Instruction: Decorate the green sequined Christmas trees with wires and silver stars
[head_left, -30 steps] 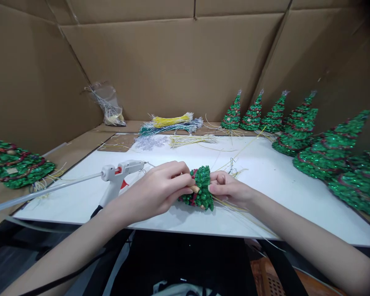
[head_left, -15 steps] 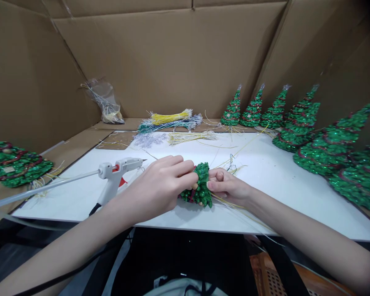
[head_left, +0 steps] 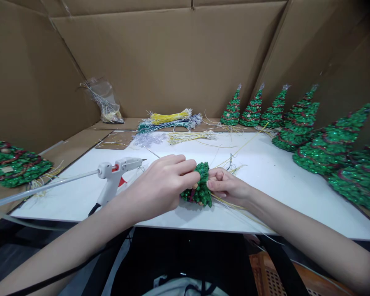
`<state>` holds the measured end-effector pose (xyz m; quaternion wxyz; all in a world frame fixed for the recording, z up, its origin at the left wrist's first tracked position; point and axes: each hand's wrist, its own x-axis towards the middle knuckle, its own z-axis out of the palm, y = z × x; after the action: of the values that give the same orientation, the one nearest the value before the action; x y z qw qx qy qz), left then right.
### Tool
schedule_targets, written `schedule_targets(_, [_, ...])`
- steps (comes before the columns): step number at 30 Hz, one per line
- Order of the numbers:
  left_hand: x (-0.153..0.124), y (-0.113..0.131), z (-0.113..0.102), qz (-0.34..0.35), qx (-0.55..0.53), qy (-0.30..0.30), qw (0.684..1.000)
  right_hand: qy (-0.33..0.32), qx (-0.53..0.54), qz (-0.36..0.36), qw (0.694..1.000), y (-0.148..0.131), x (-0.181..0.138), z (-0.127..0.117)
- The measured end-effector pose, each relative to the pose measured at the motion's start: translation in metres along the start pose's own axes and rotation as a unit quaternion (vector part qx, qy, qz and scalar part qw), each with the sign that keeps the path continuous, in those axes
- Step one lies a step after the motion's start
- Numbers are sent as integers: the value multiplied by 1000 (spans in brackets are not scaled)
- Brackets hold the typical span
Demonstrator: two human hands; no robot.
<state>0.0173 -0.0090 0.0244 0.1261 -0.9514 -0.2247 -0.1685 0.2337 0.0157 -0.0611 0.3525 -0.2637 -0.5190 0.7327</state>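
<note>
We're holding the green tree (head_left: 204, 190) sideways, left hand (head_left: 169, 183) gripping it, right hand (head_left: 227, 186) curling at its base, grip unclear.

the small tree (head_left: 206, 193) was between the left hand (head_left: 172, 181) and the right hand (head_left: 226, 187), near the board's (head_left: 262, 164) front edge; the glue gun (head_left: 111, 183) was to their left, strand bundles (head_left: 171, 118) behind the back edge, other trees (head_left: 329, 152) along the right.
</note>
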Motion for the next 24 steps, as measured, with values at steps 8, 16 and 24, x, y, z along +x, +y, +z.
schedule_targets(8, [-6,-7,2,-31,-102,6,994,-17,-43,21,999,-6,-2,-4])
schedule_targets(16, [-15,-11,4,-51,-172,39,983,-17,-26,35,999,-7,-3,-6])
schedule_targets(24, [-14,-9,9,-53,-143,27,988,-24,-20,26,999,-6,-2,-5])
